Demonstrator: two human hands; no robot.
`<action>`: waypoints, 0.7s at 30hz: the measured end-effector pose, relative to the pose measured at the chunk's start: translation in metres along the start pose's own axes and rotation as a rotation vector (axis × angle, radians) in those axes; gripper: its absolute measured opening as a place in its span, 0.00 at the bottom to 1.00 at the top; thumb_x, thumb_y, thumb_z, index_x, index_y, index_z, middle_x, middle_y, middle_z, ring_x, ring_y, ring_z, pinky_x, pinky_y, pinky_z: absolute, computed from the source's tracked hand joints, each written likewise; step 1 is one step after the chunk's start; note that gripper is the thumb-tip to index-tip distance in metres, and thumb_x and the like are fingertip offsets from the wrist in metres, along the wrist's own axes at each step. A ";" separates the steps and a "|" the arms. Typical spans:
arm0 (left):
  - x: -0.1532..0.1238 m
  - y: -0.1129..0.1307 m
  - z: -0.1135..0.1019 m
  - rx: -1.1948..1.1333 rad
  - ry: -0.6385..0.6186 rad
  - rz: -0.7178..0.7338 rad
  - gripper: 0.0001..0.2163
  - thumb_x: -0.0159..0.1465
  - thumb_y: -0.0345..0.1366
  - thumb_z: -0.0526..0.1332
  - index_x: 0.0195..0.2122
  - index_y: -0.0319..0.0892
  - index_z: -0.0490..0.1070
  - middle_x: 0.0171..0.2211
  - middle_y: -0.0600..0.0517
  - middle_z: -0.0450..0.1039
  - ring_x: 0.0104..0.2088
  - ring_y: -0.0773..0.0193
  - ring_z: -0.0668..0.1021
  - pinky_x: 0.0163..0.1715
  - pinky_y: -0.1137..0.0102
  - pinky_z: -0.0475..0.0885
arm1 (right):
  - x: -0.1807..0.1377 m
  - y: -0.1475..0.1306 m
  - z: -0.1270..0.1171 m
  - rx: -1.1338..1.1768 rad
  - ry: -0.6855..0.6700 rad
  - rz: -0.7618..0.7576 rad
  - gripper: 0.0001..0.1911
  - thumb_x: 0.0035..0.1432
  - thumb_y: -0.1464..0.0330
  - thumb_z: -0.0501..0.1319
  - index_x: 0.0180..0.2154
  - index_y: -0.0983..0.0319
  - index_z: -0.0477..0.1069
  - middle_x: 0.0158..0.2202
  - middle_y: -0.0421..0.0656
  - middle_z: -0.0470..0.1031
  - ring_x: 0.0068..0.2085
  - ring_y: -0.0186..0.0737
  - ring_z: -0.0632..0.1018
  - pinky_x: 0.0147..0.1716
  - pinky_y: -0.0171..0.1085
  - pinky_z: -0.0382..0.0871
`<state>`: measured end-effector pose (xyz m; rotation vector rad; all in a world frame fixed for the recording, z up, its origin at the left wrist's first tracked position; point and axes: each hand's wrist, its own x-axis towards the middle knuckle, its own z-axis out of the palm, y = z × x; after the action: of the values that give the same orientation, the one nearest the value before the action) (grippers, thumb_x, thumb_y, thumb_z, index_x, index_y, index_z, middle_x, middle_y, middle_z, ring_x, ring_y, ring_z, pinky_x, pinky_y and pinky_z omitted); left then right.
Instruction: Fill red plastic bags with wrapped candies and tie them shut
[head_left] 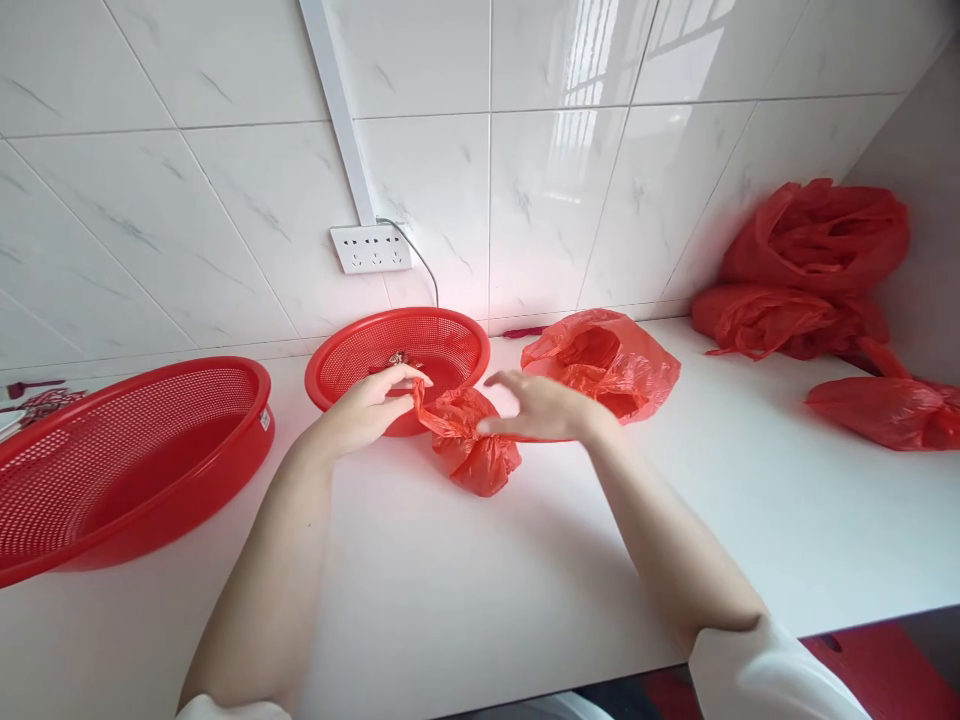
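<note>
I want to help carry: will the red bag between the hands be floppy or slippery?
Probably floppy: the red bag looks thin and crinkled. Maybe slippery, since its surface shines. It might sag below its twisted end.

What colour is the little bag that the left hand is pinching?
The little bag is shiny red; the head view shows it best.

One close head-worn view, forward and down over white counter (420, 600) toward tiled wall (555, 220).
</note>
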<state>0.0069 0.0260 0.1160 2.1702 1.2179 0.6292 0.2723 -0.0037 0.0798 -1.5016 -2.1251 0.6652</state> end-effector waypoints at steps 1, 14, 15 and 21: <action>-0.001 0.001 -0.001 0.011 0.020 -0.002 0.11 0.63 0.43 0.58 0.45 0.52 0.74 0.51 0.50 0.74 0.51 0.54 0.75 0.47 0.62 0.73 | 0.004 -0.003 0.013 -0.048 -0.153 0.034 0.33 0.42 0.51 0.70 0.49 0.56 0.69 0.46 0.48 0.74 0.41 0.50 0.76 0.34 0.41 0.69; -0.006 0.011 -0.006 0.102 -0.055 -0.074 0.14 0.63 0.51 0.56 0.44 0.54 0.75 0.48 0.51 0.76 0.48 0.54 0.77 0.41 0.66 0.75 | -0.086 0.063 -0.106 -0.054 0.083 0.296 0.04 0.54 0.69 0.60 0.28 0.56 0.72 0.27 0.43 0.74 0.26 0.41 0.74 0.23 0.40 0.65; -0.006 0.010 -0.006 0.098 -0.061 -0.070 0.14 0.63 0.51 0.56 0.44 0.54 0.75 0.48 0.50 0.76 0.48 0.53 0.77 0.41 0.65 0.75 | -0.107 0.078 -0.119 -0.016 0.218 0.396 0.03 0.55 0.66 0.61 0.31 0.54 0.73 0.29 0.43 0.76 0.27 0.42 0.76 0.26 0.42 0.68; -0.004 0.010 -0.004 0.081 -0.107 -0.091 0.15 0.63 0.52 0.56 0.44 0.53 0.75 0.48 0.50 0.76 0.48 0.54 0.77 0.42 0.66 0.75 | -0.194 0.197 -0.144 0.079 0.684 0.765 0.07 0.49 0.58 0.67 0.28 0.49 0.70 0.18 0.40 0.72 0.18 0.46 0.74 0.16 0.45 0.64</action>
<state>0.0085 0.0187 0.1249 2.1713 1.2964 0.4273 0.5636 -0.1128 0.0538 -2.1092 -0.9924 0.3661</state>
